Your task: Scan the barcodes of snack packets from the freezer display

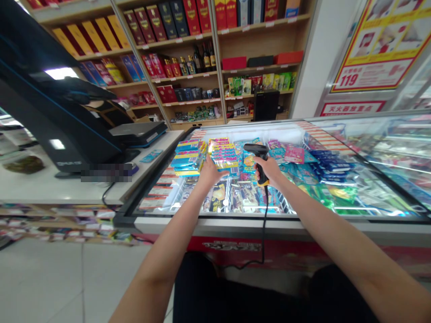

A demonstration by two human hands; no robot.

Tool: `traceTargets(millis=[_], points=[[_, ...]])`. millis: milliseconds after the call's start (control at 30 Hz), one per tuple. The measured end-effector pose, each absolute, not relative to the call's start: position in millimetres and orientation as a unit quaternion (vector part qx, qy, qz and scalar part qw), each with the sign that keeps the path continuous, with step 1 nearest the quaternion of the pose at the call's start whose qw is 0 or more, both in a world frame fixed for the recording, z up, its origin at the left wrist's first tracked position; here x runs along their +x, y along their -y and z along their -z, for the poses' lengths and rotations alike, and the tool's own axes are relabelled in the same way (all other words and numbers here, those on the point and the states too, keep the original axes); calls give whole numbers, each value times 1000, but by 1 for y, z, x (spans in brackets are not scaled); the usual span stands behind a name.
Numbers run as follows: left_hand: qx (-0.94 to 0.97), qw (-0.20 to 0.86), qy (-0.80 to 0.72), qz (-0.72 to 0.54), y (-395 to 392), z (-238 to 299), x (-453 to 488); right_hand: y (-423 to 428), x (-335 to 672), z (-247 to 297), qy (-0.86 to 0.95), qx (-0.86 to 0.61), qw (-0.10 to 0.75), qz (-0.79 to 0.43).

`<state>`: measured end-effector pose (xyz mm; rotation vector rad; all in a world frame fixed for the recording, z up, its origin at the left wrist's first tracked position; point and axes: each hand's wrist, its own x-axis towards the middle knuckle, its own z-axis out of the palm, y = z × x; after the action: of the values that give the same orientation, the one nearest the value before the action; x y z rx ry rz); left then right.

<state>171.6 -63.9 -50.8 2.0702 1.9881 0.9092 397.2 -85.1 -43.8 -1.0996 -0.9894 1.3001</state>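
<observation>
My right hand (270, 170) is wrapped round the handle of a black and yellow barcode scanner (256, 149), its head turned left over the chest freezer. From its base a black cable (265, 220) hangs down past the freezer's front edge. My left hand (212, 171) is at the near side of yellow, blue and pink snack packs (223, 150), thumb stretched out to the right and fingers apart. It appears to touch them, though the fingertips are partly hidden. Just left of it is another stack of blue and yellow packs (187, 154).
The chest freezer (235, 221) has a glass top, with blue packets (332, 166) and green packets (340, 193) to the right. A black checkout scale (84, 130) stands on the white counter (67, 190) at left. Shelves (183, 42) of boxes and bottles line the back.
</observation>
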Motion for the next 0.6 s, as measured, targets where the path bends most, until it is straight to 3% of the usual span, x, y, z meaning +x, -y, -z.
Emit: traceTargets(millis=[167,600], points=[[685,40,-677,-267,69,47,167,86,397,43,423,-459,562,-542],[675,-15,-664,-321,76,43,202,94,403,44,421,-453,555,-556]])
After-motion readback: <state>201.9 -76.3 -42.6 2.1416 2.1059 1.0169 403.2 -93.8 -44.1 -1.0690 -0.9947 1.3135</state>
